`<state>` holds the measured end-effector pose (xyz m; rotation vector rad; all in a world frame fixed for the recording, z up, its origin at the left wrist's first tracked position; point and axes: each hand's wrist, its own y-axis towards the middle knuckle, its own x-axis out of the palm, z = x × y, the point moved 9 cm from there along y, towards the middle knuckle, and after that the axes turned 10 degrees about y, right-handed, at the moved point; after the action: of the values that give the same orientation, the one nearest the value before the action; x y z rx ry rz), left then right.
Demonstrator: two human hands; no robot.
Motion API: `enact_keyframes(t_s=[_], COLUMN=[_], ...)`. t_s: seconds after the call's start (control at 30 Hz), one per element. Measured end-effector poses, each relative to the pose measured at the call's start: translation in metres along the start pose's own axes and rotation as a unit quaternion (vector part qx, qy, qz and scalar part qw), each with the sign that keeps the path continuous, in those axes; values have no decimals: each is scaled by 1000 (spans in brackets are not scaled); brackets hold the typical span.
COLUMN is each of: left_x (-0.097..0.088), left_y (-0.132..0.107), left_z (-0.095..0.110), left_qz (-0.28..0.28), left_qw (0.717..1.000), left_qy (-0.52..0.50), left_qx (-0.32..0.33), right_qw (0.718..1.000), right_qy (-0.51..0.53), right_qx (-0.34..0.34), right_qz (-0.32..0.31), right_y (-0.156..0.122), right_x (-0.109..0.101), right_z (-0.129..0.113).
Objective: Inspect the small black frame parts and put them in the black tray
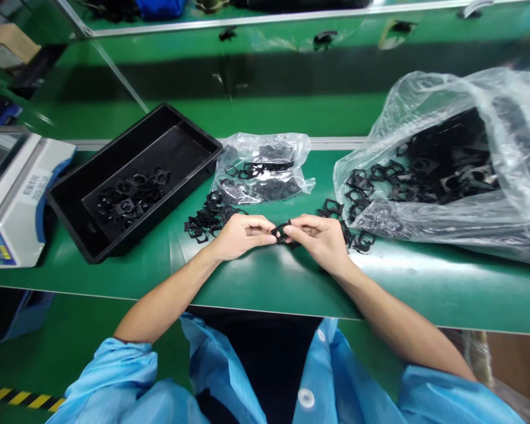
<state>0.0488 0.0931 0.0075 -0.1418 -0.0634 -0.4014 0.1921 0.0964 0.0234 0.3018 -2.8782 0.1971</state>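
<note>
Between my two hands, over the green table, is a small black plastic part (281,231). My left hand (242,237) pinches its left end with thumb and fingertips. The right end is gripped the same way by my right hand (320,237). Fingertips hide much of the part, so its full shape does not show. A loose pile of black ring-like parts (209,217) lies just left of my left hand. More black parts (362,240) are scattered beyond and right of my right hand.
A black tray (189,171) with several black parts stands at the left, beside a white-and-blue device (22,206). A small clear bag (265,171) of parts lies behind my hands. At the right, a large clear bag (424,224) spills parts onto the green table (256,288).
</note>
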Motion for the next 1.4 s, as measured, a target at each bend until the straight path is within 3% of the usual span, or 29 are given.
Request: enact_keyframes(t_s=[0.23, 0.37, 0.5, 0.63, 0.9, 1.1, 1.27, 1.4], left_x=[-4, 5, 0, -6, -8, -5, -4, -2], left_y=[0, 0, 2, 4, 19, 19, 14, 10], left_z=[-11, -10, -9, -5, -1, -5, -3, -1], left_qz=[66, 25, 54, 110, 101, 82, 104, 113], left_qw=[993, 993, 996, 994, 995, 997, 994, 992], left_qy=[-96, -114, -64, -15, -11, -11, 16, 59], left_qx=[-21, -28, -21, -7, 2, 0, 1, 16], right_qw=[1000, 1000, 999, 986, 951, 953, 961, 954], right_qy=[11, 9, -35, -143, -248, -252, -236, -248], right_qx=[-8, 8, -8, -82, -183, -171, -144, -163], right_qz=[6, -10, 19, 27, 14, -4, -10, -31], right_y=[0, -1, 1, 0, 12, 13, 11, 8], right_x=[2, 5, -4, -4, -10, -5, -2, 2], right_z=[-5, -2, -1, -18, -31, -30, -28, -32])
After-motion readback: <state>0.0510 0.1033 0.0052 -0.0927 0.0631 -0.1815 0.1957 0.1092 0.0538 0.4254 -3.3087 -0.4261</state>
